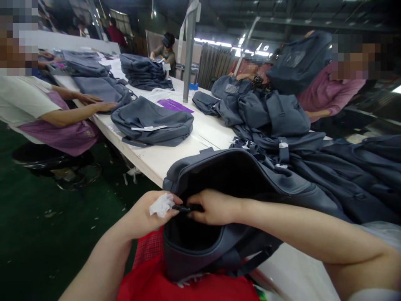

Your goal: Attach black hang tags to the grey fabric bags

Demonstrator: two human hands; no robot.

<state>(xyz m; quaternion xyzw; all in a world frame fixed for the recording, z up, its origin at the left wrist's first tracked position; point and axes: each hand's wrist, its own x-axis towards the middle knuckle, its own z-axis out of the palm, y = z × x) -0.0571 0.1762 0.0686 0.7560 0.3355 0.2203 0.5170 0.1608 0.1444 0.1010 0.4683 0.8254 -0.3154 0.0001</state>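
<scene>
Item: grey backpack [250, 188], open at the top, lying at the near edge of the white worktable [175, 156] and overhanging the person's lap, its dark interior facing the camera.

Step in hand — judged to be work on the zipper pull [181, 207] at the mouth of the bag. It would go best with the opening held taut between both hands, so the small black pull stays clear of the lining, and with the wad kept out of the teeth.

Left hand [150, 215]: fingers curled closed, pinching the pull between thumb and fingertips, a crumpled white tissue [161, 205] tucked against the palm side. Forearm rises from lower left, wrist slightly bent.

Right hand [213, 207]: fingers folded over the rim of the opening, gripping its edge just beside the pull; whether it also holds the pull cannot be told. Forearm runs in from the right, nearly level.

Surroundings — folded backpack [153, 121] further up the table, a heap of backpacks [272, 113] at right, co-workers seated along both sides.
</scene>
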